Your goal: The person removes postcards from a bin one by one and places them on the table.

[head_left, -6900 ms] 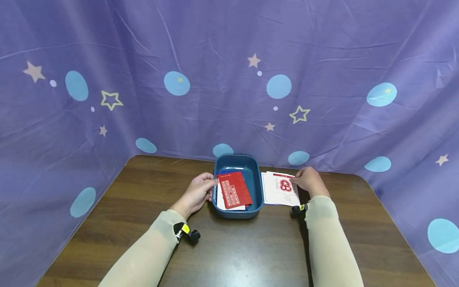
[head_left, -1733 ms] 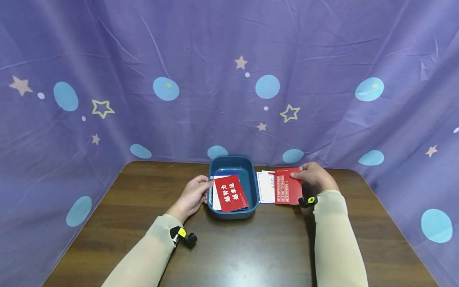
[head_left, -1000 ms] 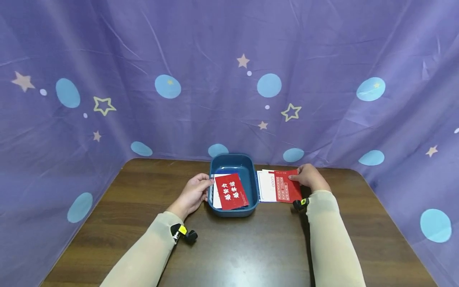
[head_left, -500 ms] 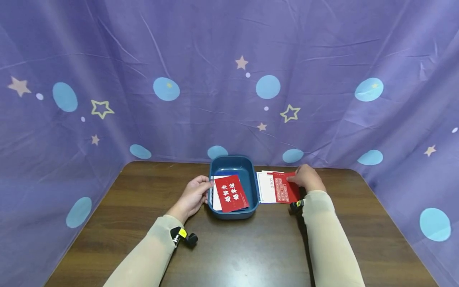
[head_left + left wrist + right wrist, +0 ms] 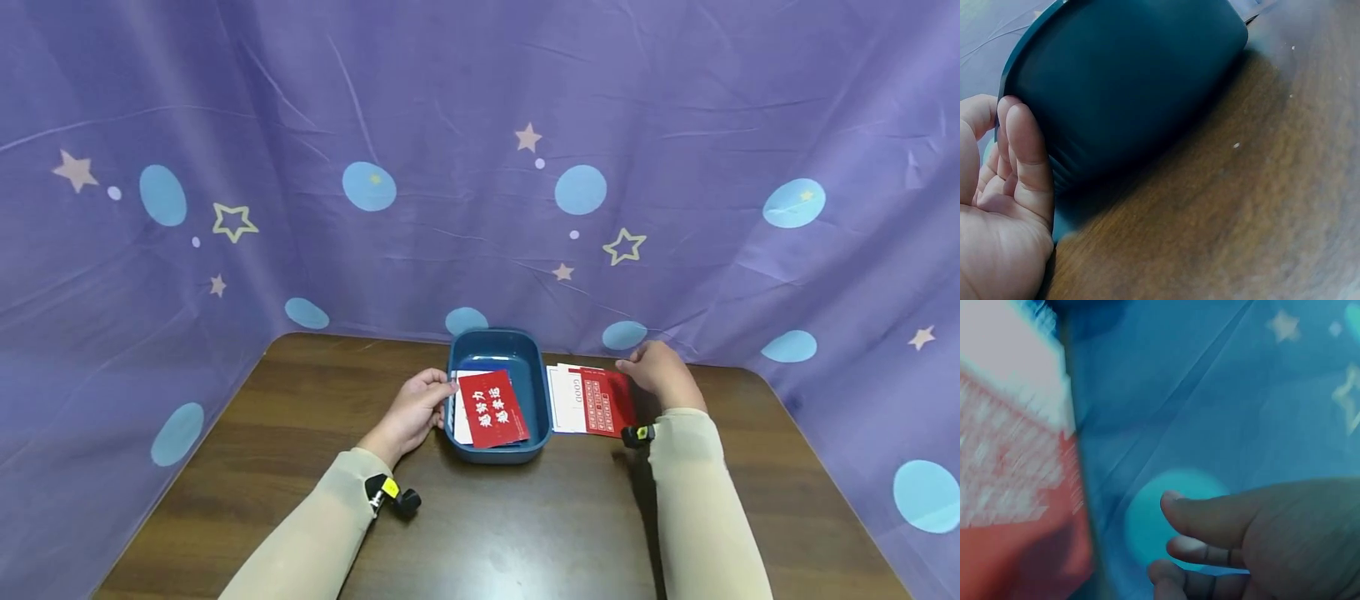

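In the head view a dark blue plastic bin (image 5: 495, 454) stands at the far side of the table. My left hand (image 5: 411, 410) pinches its left rim, thumb on top and fingers outside; the left wrist view shows the fingers against the bin wall (image 5: 1122, 81). Inside the bin lies a red card (image 5: 493, 408) with white brush characters, over white and blue cards. To the bin's right, a red card (image 5: 609, 402) with a printed grid overlaps white cards (image 5: 564, 398). My right hand (image 5: 663, 375) hovers by that card's far right corner, fingers apart and holding nothing.
A purple curtain (image 5: 465, 250) with stars and dots hangs right behind the table's back edge. The brown wooden table (image 5: 480, 533) extends in front of the bin and on both sides.
A grid-printed red card has gone from the bin onto the white cards, uncovering the red card with brush characters. My right hand has just let go and drawn right; the left stays on the rim.
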{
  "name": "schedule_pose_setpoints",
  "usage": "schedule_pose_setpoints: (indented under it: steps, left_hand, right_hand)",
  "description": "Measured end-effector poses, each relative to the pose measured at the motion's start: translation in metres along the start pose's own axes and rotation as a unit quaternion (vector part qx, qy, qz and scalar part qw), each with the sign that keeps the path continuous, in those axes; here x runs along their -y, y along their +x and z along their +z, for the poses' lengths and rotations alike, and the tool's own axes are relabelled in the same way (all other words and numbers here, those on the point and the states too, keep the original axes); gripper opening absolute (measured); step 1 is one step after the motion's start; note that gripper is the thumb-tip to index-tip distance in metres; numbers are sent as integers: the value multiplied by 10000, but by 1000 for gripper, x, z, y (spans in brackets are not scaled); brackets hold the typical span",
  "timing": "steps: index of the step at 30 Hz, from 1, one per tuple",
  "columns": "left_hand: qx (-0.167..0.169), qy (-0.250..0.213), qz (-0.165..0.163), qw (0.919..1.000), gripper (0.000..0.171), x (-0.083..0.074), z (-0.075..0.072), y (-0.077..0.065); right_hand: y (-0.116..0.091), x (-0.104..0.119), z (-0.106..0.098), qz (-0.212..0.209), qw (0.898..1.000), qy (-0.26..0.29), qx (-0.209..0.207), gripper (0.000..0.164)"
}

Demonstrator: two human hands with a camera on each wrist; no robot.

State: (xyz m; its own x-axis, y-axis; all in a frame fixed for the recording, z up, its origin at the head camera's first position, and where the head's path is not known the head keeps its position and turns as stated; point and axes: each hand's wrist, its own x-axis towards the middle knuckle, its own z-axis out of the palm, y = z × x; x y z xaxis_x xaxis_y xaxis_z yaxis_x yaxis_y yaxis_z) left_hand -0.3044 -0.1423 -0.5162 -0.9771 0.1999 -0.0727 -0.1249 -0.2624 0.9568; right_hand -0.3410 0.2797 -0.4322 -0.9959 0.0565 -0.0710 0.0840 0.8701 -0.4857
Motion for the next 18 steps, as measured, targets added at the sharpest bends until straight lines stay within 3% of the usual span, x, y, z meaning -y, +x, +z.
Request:
schedule_pose_setpoints:
  steps: [5,12,18]
  left_hand:
    - [-40,14,-24,10000,9,2,0,-2]
    - [-47,-26,-173,9998,9,6,0,-7]
    - [42,-37,30,10000,10,1,2,-3]
  right_hand:
    - [-15,38,-5,-509,9980,376,-19,31]
    - [-34,88,13,-1132,9904,767,222,28]
    - [-45,127,21,-1745,9784,934,589,27]
